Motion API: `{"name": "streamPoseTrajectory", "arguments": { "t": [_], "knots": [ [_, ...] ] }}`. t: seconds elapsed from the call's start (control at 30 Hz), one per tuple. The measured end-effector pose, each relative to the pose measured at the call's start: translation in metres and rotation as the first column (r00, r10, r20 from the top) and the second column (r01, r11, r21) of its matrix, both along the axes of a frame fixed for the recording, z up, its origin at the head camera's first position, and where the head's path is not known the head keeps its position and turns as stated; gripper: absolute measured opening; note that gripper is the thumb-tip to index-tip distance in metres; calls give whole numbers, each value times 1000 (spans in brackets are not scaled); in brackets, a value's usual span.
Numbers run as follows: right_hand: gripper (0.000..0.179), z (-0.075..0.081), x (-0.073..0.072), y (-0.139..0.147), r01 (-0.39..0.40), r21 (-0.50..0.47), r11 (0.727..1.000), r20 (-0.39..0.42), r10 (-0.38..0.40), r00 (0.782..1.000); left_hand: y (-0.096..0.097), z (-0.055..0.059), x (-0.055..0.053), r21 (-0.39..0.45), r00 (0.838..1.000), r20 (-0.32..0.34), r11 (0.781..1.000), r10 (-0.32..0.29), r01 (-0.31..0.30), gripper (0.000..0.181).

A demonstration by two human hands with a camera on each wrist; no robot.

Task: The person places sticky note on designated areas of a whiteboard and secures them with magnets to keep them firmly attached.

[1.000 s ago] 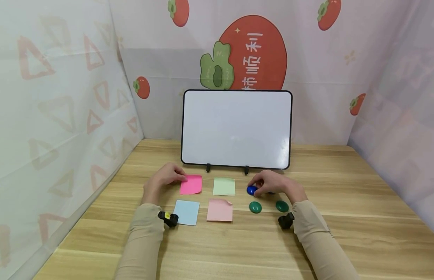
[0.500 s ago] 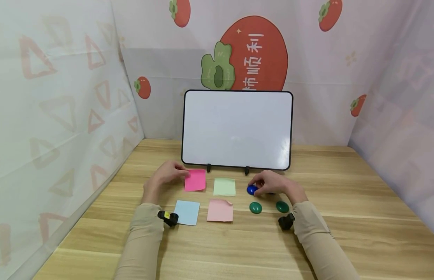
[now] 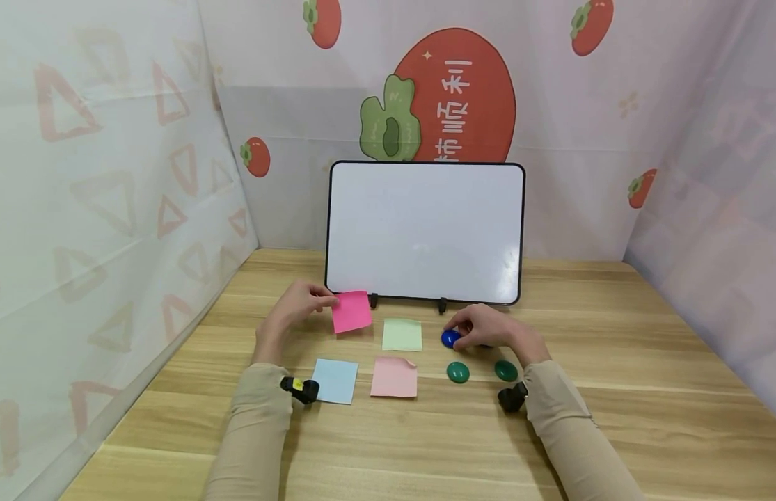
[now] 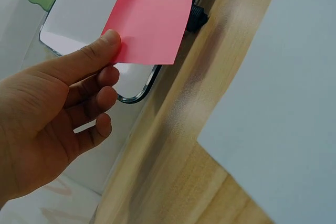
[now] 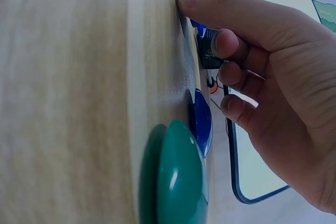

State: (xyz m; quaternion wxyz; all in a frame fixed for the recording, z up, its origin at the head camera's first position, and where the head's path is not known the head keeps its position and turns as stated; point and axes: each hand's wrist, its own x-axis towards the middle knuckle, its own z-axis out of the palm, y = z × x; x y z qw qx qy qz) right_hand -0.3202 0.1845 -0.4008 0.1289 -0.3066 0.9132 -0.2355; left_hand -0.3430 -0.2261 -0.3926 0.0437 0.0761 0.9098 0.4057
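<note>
Toward the bench's (image 3: 400, 445) far edge, I see the left hand (image 3: 302, 303) pinch a bright pink note (image 3: 352, 312) before the whiteboard's (image 3: 425, 229) lower left corner; the right hand (image 3: 488, 325) holds a blue disc (image 3: 449, 339).

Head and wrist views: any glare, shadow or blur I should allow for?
Head view: glare brightens the lower right corner of the black-framed rectangular whiteboard; left wrist view: a dark shadow runs along the pale wooden table; right wrist view: a small highlight gleams on the glossy green domed disc, and the table's grain looks blurred.
</note>
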Motion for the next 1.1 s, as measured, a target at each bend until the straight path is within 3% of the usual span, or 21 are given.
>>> {"name": "streamPoseTrajectory", "arguments": {
  "t": [0.4, 0.6, 1.1],
  "knots": [
    [35, 3, 2, -6, 2, -2, 1000, -5, -2, 1000, 8, 8, -3, 13, 996, -86, 1000, -16, 17, 20],
    [35, 3, 0, -10, -10, -1, 1000, -16, 10, 1000, 12, 15, -15, -12, 989, -141, 999, -36, 34, 21],
    [34, -2, -2, -8, -22, 21, 1000, -33, 23, 999, 23, 46, -37, -23, 957, -290, 999, -31, 26, 19]
  ]
}}
